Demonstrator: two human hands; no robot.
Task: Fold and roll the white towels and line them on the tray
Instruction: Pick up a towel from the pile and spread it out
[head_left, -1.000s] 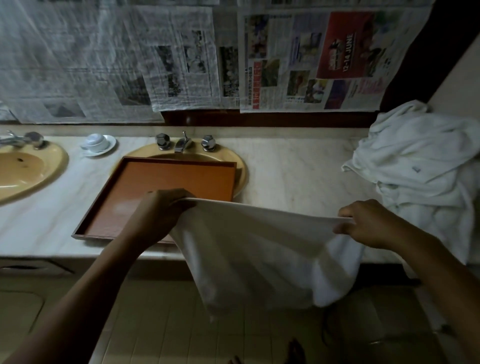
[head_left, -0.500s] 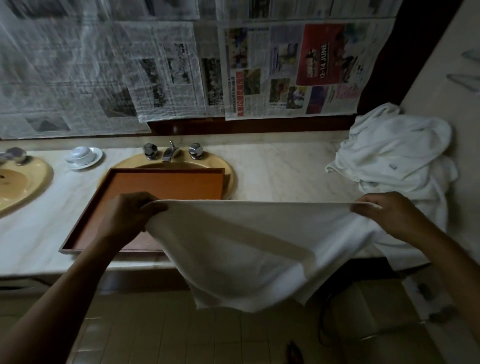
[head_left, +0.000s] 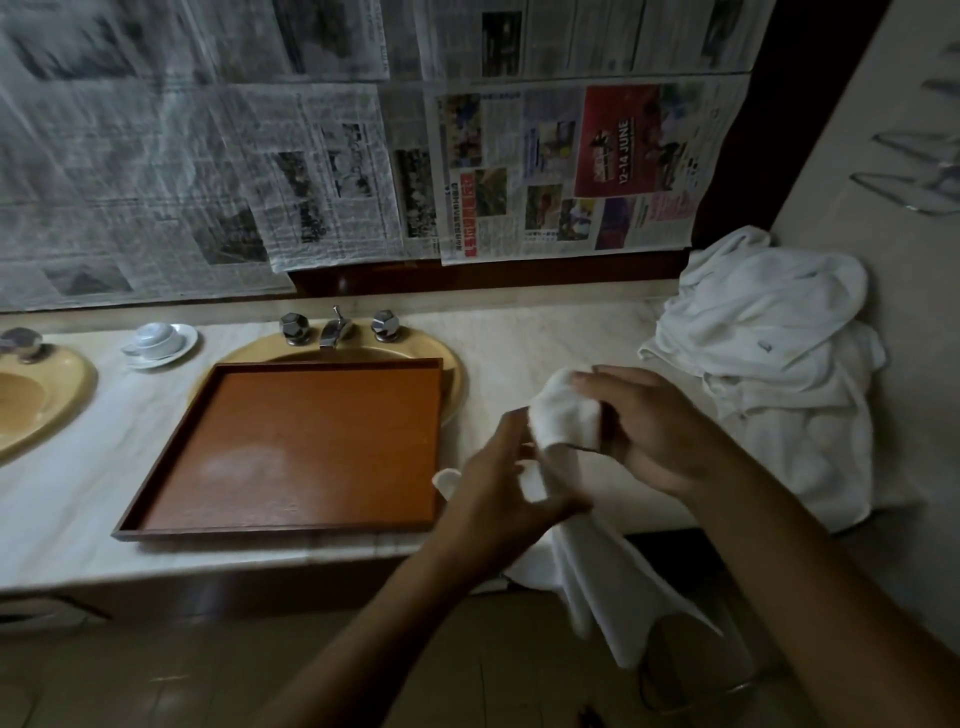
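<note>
1. The towel (head_left: 566, 421) hangs bunched between my hands, beside the tray (head_left: 291, 532) and over the counter's (head_left: 545, 332) front edge. Its long axis runs up and down, tail toward the floor.
2. My left hand (head_left: 498, 499) curls round its middle. My right hand (head_left: 654, 431) seems to pinch the top end.
3. A towel pile (head_left: 769, 364) lies in the far corner.
4. The newspaper (head_left: 613, 150) reads "12-14 JUNE".

The left hand (head_left: 498, 496) and right hand (head_left: 660, 431) were shown bare. Both forearms (head_left: 831, 597) were seen uncovered as far as visible.
</note>
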